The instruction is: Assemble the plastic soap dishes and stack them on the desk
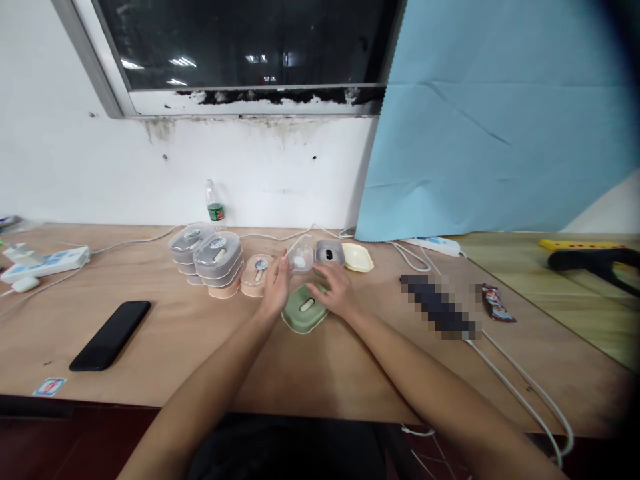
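Note:
A green soap-box-like container (303, 311) lies on the wooden table (200, 347) in front of me. My right hand (334, 292) rests on its far right edge, fingers spread. My left hand (276, 285) is just left of it and holds up a clear lid (300, 256) by its edge. Behind the hands stand a grey box (329, 253), a pale yellow tray (357, 257) and a pink box (257, 273).
Stacks of lidded boxes (210, 259) stand at the back left, near a small bottle (215, 204). A black phone (111, 335) lies at left, power strips (45, 263) and white cables (520, 393) at both sides. A blue cloth (500, 113) hangs at the right.

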`<state>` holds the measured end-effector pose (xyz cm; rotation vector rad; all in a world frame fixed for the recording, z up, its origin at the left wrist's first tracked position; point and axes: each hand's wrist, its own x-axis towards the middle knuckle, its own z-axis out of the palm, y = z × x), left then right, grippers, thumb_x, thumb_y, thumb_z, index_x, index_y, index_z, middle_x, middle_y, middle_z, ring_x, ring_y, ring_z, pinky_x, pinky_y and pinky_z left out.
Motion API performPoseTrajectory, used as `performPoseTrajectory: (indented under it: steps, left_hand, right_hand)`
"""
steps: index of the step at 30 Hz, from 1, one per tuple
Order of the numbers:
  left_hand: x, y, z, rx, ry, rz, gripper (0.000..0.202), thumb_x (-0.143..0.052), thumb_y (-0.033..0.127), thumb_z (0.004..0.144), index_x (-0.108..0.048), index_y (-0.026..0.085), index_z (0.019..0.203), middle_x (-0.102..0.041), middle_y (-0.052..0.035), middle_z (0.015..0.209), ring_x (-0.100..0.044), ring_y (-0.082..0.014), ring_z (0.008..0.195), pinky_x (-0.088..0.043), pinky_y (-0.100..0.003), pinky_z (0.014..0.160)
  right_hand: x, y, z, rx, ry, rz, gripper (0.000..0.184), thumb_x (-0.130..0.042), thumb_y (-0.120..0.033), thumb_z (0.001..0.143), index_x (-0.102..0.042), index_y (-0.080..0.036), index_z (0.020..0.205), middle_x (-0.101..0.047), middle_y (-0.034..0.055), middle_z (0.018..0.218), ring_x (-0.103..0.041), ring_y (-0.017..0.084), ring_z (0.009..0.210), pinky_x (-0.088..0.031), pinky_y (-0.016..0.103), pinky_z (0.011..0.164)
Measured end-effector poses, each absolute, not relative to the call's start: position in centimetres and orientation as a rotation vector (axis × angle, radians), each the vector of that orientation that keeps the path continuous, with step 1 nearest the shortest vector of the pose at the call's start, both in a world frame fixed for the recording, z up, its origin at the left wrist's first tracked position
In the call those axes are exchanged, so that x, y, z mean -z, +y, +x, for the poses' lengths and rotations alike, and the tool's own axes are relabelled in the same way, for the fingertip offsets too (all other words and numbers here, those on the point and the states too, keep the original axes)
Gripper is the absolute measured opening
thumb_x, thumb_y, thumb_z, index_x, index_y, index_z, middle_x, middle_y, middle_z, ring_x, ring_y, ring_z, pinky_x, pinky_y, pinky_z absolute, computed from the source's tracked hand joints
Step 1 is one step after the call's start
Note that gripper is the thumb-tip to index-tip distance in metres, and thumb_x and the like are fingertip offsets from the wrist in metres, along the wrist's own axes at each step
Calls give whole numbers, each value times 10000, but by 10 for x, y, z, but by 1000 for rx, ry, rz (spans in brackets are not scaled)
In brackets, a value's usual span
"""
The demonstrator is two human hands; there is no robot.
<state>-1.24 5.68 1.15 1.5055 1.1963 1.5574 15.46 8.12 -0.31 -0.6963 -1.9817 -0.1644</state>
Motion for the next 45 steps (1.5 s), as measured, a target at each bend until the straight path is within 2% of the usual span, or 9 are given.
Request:
performPoseTrajectory:
  steps: [3,7,11,13,18,25,36,40,45]
  left_hand:
    - [-17,53,4,-1558,1022,1401,589,-206,537,958,-440,159,1345,-568,-117,1287,-549,-220,1173,-459,-386,982]
    - [-14,43,9,-1513,1032,1598,511,-310,508,951,-512,167,1273,-554,-95,1309,-484,-219,1243,-384,-367,1055]
    - [-13,39,-1,-1431,1194,1761,557,-380,445,947,-278,185,1429,-602,-98,1239,-568,-219,1145,-443,-375,976]
    - [-15,38,-7,-1382,1252,1928,564,-404,416,943,-239,207,1440,-618,-88,1211,-600,-219,1091,-461,-374,939]
    - [-20,42,-20,-1198,1352,2396,381,-481,426,903,-504,223,1224,-647,-77,1148,-625,-238,1012,-456,-379,904]
    - [-21,78,-39,-1140,1682,2209,311,-517,412,884,-516,204,1115,-683,-79,952,-653,-211,844,-482,-317,724]
    - [-25,109,-28,-446,1917,2436,358,-447,395,901,-514,160,1162,-638,-131,1054,-626,-256,955,-445,-340,820]
    - [-21,110,-26,-374,1958,2531,347,-400,397,920,-570,166,1116,-556,-141,1149,-621,-250,937,-455,-345,803]
    - [-13,112,-24,-346,1988,2587,359,-408,410,917,-592,149,1082,-536,-153,1133,-605,-271,950,-458,-371,796]
  right_hand:
    - [-1,75,143,170,-2043,-669,519,-609,-390,821,-476,-245,1302,-581,107,1196,-535,264,1108,-443,453,944]
    - [-1,76,145,214,-2045,-688,385,-545,-291,863,-543,-284,1248,-569,81,1233,-511,253,1144,-418,466,967]
    - [4,81,153,227,-2079,-671,378,-515,-196,858,-565,-311,1214,-595,45,1209,-499,241,1151,-398,481,985]
    - [6,83,154,244,-2065,-707,362,-522,-193,852,-575,-304,1192,-592,46,1205,-477,252,1174,-368,504,1010]
    - [5,83,151,306,-1977,-739,214,-540,-175,825,-620,-261,1004,-567,62,1176,-437,273,1210,-349,531,1019]
    - [-2,76,164,244,-1925,-808,396,-618,-298,818,-525,-243,1200,-535,106,1208,-494,272,1151,-429,486,975]
    - [-1,67,183,7,-2007,-838,182,-567,-258,854,-620,-219,1024,-600,76,1042,-586,206,990,-493,372,881]
    - [-1,71,183,-48,-2039,-859,163,-559,-263,859,-628,-221,1001,-606,71,1020,-590,204,970,-493,366,864]
    - [-1,71,185,-82,-2059,-871,145,-556,-270,867,-629,-215,979,-607,66,1001,-585,196,955,-481,353,857]
